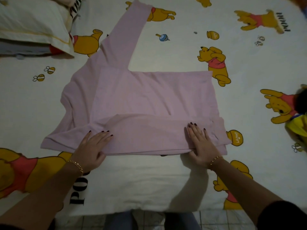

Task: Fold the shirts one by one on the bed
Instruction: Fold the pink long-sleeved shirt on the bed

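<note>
Where left hand (93,146) and right hand (201,146) press, pink shirt (141,93) doubles.

A cream pillow (31,22) lay at the far left over a grey cloth (23,50). Floor tiles (224,219) showed at the near edge.

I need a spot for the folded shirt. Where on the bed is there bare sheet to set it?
Widest: the sheet right of the raised sleeve, beyond the pink shirt. Also the strip between both forearms at the near edge, and left of the shirt below the pillows. Crowded: pillows far left, clothes at the right edge.
</note>
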